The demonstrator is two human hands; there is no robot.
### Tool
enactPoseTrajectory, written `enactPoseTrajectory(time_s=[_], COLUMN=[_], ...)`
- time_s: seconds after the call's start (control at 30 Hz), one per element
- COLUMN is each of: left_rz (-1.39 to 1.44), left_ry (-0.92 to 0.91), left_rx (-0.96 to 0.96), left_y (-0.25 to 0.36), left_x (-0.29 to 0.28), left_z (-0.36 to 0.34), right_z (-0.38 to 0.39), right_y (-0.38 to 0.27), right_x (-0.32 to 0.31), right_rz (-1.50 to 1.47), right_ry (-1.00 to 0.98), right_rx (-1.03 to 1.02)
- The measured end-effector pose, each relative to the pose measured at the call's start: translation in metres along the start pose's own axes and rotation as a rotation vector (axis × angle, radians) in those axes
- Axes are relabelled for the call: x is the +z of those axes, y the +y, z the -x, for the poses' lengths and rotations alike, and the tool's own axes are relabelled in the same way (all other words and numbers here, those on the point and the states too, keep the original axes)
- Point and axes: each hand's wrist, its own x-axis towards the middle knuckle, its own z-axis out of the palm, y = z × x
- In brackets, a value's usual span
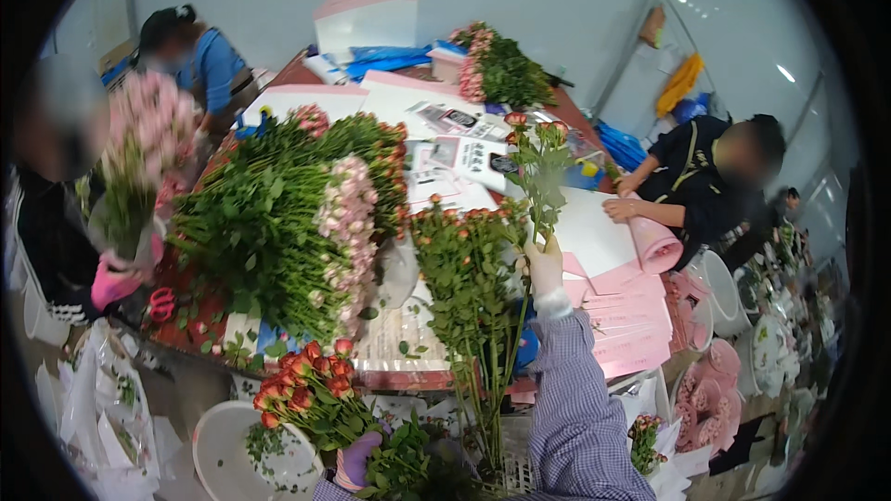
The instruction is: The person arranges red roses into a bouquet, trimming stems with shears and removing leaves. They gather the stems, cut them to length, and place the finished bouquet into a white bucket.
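My left hand [356, 460], in a purple and pink glove, is closed around a bunch of orange-red roses [311, 388] low in front of me, its blooms pointing up and left. My right hand [546, 264], in a pale glove, reaches forward over the red table [200, 339] and is closed on a rose stem [540, 181] with green leaves and small red blooms at the top. Just left of that hand, a heap of orange roses [464, 269] lies with its stems toward me. Part of my left hand is hidden by leaves.
A large pile of pink roses [348, 213] with green stems covers the table's left. Pink scissors [161, 304] lie at its edge. Below stands a white bucket [227, 450]. Pink wrapping sheets [631, 325] are stacked at right. One person rolls pink paper [655, 244]; two others are at left.
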Motion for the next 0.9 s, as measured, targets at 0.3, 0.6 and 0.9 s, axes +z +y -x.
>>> enactPoseTrajectory(time_s=[0.3, 0.6, 0.9], left_rz=[0.026, 0.222, 0.479], left_ry=[-0.235, -0.515, -0.444], left_rx=[-0.052, 0.211, -0.425], left_y=[-0.039, -0.008, -0.013], left_x=[0.029, 0.085, 0.097], left_z=[-0.011, -0.057, -0.043], right_z=[0.170, 0.284, 0.316], right_y=[-0.170, -0.141, 0.074], right_x=[-0.144, -0.227, -0.226], right_rz=[-0.353, 0.766, -0.031], right_ry=[0.110, 0.494, 0.187], right_rx=[-0.323, 0.175, -0.031])
